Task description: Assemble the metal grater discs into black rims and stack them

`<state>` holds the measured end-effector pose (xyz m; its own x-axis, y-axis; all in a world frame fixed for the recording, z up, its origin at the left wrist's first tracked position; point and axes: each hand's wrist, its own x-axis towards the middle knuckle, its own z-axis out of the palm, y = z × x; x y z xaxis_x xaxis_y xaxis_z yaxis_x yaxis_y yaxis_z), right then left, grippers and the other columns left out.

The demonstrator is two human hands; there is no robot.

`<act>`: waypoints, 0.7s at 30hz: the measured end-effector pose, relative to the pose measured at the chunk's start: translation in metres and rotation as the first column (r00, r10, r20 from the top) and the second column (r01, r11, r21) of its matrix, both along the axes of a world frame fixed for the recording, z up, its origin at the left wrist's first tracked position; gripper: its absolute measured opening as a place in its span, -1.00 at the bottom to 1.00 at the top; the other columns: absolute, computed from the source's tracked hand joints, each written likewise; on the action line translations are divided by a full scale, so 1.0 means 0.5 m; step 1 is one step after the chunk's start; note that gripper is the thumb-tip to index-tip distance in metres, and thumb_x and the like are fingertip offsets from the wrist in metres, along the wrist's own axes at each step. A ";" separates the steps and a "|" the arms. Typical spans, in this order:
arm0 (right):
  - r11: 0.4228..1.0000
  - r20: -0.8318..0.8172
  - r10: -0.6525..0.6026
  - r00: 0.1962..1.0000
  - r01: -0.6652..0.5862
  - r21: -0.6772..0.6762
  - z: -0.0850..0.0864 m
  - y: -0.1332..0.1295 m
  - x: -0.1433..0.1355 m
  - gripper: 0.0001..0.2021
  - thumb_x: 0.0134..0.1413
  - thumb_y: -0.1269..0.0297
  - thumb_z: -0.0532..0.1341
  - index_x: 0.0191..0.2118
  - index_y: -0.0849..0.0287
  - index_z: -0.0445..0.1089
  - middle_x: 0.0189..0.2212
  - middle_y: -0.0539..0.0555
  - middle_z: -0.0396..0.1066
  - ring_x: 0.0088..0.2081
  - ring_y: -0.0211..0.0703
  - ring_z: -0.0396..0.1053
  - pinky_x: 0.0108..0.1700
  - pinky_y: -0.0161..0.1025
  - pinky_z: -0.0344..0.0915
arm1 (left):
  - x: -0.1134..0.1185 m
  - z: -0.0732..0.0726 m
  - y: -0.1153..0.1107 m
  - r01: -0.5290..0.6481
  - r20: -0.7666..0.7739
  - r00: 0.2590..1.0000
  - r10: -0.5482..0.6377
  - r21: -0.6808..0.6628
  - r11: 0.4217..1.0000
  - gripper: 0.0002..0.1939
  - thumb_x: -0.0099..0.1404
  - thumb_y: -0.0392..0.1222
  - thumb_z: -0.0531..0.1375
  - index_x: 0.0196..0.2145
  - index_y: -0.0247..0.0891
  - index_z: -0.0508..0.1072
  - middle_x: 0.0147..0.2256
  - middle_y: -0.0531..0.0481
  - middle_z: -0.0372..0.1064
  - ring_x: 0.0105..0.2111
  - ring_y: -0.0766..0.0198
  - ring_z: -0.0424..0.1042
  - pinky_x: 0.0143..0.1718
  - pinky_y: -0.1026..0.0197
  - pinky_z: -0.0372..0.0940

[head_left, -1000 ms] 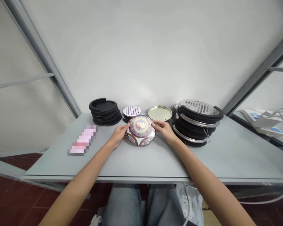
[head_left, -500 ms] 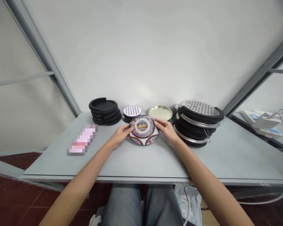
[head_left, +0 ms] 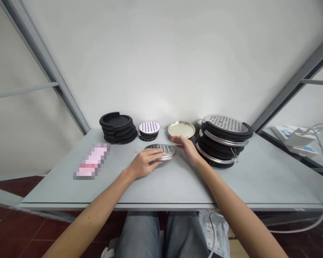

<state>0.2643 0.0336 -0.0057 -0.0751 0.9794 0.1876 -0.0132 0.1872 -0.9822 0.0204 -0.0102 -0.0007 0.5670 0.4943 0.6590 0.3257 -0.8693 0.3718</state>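
Note:
A round silvery disc [head_left: 169, 151] with rows of holes lies face up in front of me, tilted slightly or flat, I cannot tell which. My left hand [head_left: 146, 161] grips it from its left side, fingers across the top and thumb by the near edge. Just right of the disc is my right hand [head_left: 187, 147], open, fingers stretched to the left and apart from it. Behind those fingers sits a pale gold round tin lid [head_left: 181, 129]. Whatever is under the perforated disc is hidden.
Black ring-shaped holders [head_left: 117, 123] are stacked at the back left, beside a small stack topped by a slotted pinkish disc [head_left: 149, 127]. A tall stack of black and silver round parts [head_left: 223, 143] stands right. A blurred pink item [head_left: 93, 161] lies left.
The colourful printed disc held up in both hands is no longer seen. A perforated metal face shows lower down in its place. My right hand has let go; my left reaches over the top.

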 end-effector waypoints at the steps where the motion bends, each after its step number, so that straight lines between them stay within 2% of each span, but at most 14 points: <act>1: 1.000 0.054 -0.010 0.998 0.009 0.027 0.000 -0.001 -0.001 -0.49 0.17 -0.15 0.04 -0.09 0.16 0.48 -0.04 0.20 0.48 0.06 0.05 0.38 0.08 -0.01 0.26 | 0.003 -0.002 -0.001 0.027 -0.072 0.997 -0.027 0.009 1.000 -0.65 0.29 -0.25 0.23 0.04 -0.15 0.46 0.03 -0.12 0.44 0.05 0.11 0.41 0.11 -0.01 0.28; 4: 0.989 0.274 -0.035 0.961 -0.005 0.145 -0.004 -0.008 -0.008 -0.53 0.17 -0.09 0.07 -0.09 0.19 0.47 -0.05 0.20 0.48 0.05 0.05 0.37 0.10 0.00 0.25 | 0.005 -0.009 0.004 0.030 -0.202 0.979 -0.037 -0.038 0.999 -0.63 0.24 -0.21 0.29 0.03 -0.16 0.47 0.05 -0.14 0.42 0.09 0.08 0.37 0.14 -0.05 0.25; 8: 0.965 0.493 -0.032 0.869 -0.102 0.242 -0.016 -0.016 -0.019 -0.63 0.17 0.07 0.12 -0.06 0.22 0.45 -0.06 0.22 0.45 -0.01 0.03 0.38 0.06 -0.02 0.29 | 0.000 -0.014 0.011 -0.088 -0.254 0.966 0.054 -0.123 0.989 -0.47 0.17 -0.18 0.35 0.11 -0.17 0.40 0.16 -0.18 0.29 0.18 0.00 0.25 0.19 -0.11 0.17; 10: 0.942 0.569 -0.035 0.822 -0.163 0.294 -0.020 -0.017 -0.022 -0.66 0.18 0.13 0.11 -0.06 0.24 0.44 -0.09 0.23 0.45 -0.04 0.02 0.39 0.05 -0.03 0.28 | -0.002 -0.014 0.010 -0.128 -0.269 0.960 0.081 -0.161 0.979 -0.34 0.12 -0.09 0.38 0.16 -0.18 0.35 0.21 -0.23 0.22 0.23 -0.06 0.17 0.22 -0.15 0.11; 14: 0.911 0.638 -0.077 0.766 -0.205 0.357 -0.024 -0.017 -0.018 -0.68 0.18 0.18 0.12 -0.04 0.22 0.43 -0.07 0.24 0.41 -0.03 0.03 0.37 0.09 -0.02 0.25 | -0.006 -0.014 0.008 -0.151 -0.303 0.950 0.078 -0.226 0.962 -0.12 0.00 0.14 0.40 0.22 -0.20 0.27 0.28 -0.30 0.06 0.29 -0.17 0.02 0.28 -0.20 -0.03; 17: 0.913 0.673 -0.115 0.731 -0.189 0.362 -0.030 -0.014 -0.012 -0.64 0.16 0.17 0.15 0.02 0.23 0.39 -0.01 0.26 0.38 0.03 0.07 0.33 0.14 0.02 0.21 | -0.012 -0.015 0.011 -0.220 -0.290 0.946 0.145 -0.248 0.943 -0.15 0.04 0.19 0.35 0.22 -0.20 0.28 0.30 -0.28 0.01 0.31 -0.20 -0.06 0.28 -0.21 -0.07; 21: 0.923 0.730 -0.117 0.674 -0.197 0.331 -0.038 -0.011 -0.008 -0.60 0.17 0.15 0.14 0.06 0.24 0.35 0.02 0.28 0.39 0.06 0.13 0.32 0.14 0.05 0.20 | -0.023 -0.019 0.017 -0.351 -0.319 0.916 0.244 -0.340 0.873 -0.04 0.04 0.28 0.31 0.27 -0.24 0.17 0.33 -0.31 -0.11 0.32 -0.26 -0.14 0.28 -0.24 -0.12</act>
<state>0.2604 0.0281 -0.0246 -0.3774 0.8439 0.3813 0.6539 0.5344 -0.5355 0.0088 -0.0016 -0.0104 0.4745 0.8485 0.2344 0.6758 -0.5218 0.5206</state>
